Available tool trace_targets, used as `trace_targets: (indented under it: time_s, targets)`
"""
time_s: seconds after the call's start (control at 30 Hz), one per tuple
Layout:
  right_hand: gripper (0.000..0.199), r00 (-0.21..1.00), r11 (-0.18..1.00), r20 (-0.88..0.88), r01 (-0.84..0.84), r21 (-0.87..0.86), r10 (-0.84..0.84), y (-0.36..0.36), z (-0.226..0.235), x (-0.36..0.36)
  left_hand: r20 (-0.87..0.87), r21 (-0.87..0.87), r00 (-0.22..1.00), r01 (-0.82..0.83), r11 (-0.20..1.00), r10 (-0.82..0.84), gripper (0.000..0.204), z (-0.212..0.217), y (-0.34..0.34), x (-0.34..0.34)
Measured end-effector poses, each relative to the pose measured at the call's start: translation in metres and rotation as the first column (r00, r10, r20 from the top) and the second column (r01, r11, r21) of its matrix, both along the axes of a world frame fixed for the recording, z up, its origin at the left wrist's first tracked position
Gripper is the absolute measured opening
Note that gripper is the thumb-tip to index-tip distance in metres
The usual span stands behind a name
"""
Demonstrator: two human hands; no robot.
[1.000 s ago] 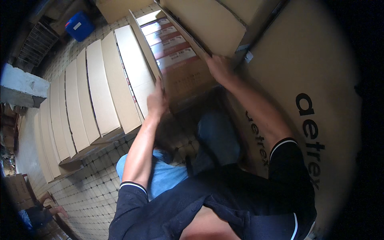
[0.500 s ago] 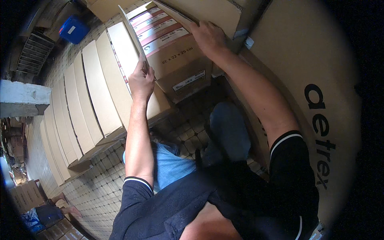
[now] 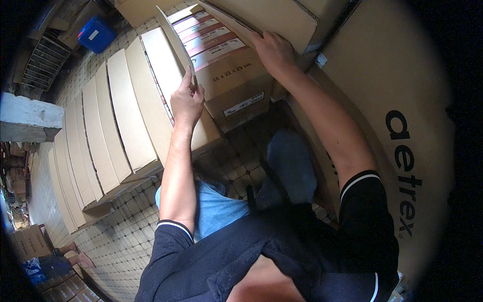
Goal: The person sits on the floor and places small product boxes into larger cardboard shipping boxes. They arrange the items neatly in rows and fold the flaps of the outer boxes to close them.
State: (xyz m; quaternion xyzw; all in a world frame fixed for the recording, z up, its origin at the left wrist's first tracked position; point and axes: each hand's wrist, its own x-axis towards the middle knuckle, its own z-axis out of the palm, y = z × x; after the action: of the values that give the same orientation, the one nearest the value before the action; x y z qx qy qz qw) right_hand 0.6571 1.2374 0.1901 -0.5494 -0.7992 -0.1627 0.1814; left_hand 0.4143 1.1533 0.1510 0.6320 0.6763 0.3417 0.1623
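A brown cardboard carton (image 3: 261, 83) stands at the right end of a row of cartons (image 3: 122, 90). Its top is open, with 2 long flaps (image 3: 177, 43) raised. Inside, white-and-red boxes (image 3: 207, 36) lie packed in a row. A pale label (image 3: 244, 104) marks the near end.

Boxes (image 3: 207, 34) sit in the open carton (image 3: 236, 94). A carton row (image 3: 123, 95) stands to its left, a big carton (image 3: 372, 75) right.
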Motion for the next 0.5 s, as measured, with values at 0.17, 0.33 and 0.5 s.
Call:
trace_targets:
  time_s: [0.17,0.33,0.5]
  targets:
    - [0.025,1.000,1.000,0.003,-0.009,-0.007,0.009,-0.001,0.000,0.000,0.011,0.032,1.000,0.015,0.999,-0.016,0.063,-0.003,-0.001,-0.001]
    - [0.031,0.998,0.997,0.066,0.029,-0.072,-0.024,-0.004,-0.011,-0.003,-0.034,0.252,0.998,0.058,0.966,-0.051,0.081,-0.029,-0.004,-0.002]
    - [0.034,0.998,0.987,0.063,0.036,-0.155,-0.027,-0.042,-0.059,-0.004,-0.196,0.054,0.967,0.178,0.983,-0.165,0.085,-0.075,-0.028,0.010]
